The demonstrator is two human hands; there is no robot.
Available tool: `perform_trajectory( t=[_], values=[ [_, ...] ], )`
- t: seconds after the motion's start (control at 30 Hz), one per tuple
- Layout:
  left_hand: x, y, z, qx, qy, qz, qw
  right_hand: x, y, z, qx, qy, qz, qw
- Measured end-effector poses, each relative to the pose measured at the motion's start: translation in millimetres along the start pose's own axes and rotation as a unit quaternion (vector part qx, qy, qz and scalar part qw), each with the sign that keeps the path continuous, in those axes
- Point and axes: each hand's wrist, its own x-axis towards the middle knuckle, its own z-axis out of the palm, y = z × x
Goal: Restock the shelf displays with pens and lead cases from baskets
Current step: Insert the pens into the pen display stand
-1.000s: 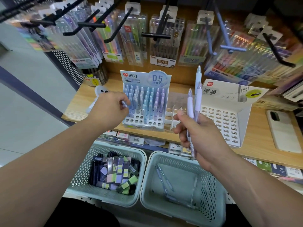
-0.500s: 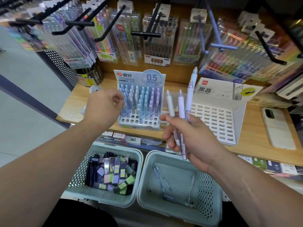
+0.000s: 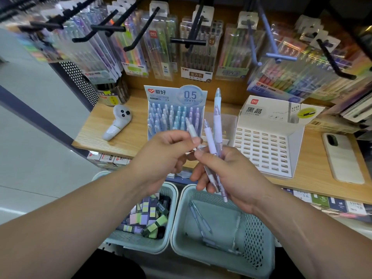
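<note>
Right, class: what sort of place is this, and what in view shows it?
Most likely a stationery shop. Packaged pen sets hang on hooks, a 0.5 mm pen display stand sits on the wooden shelf, and baskets of stock wait below.

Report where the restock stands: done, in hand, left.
Done: the 0.5 mm pen display looks nearly full.
In hand: the left hand pinches one pen; the right hand grips a bundle of pens.
Left: a few loose pens lie in the right basket. Lead cases fill the left basket, and the white lead display shows empty slots.
</note>
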Motion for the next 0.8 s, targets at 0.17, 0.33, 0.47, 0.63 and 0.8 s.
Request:
perform_trajectory(
  t=[0.17,0.33,0.47,0.63,0.8],
  values=[
    [5.3,3.2,-15.3,-0.095,0.073,-0.022,0.993,2.9,0.3,2.7,-0.001,0.01,0.01,1.0],
    [4.6,3.3,-24.0,-0.145,0.093,-0.007,0.985,4.8,2.7,4.1,0.002,0.044,-0.008,0.999],
    [4.2,7.7,-30.4,-0.175,0.077,-0.006,0.982,4.9,2.8,6.6,0.026,0.068,-0.035,0.997],
    [10.0,4.0,-45.3,-0.019,0.25,0.006,0.968,7.5,2.1,9.4,-0.001,0.096,-0.051,0.994],
    [2.8,-2.7,-63.0,0.396,0.256,0.284,0.835,10.8,6.7,11.5,-0.04,0.11,-0.026,0.993]
  ],
)
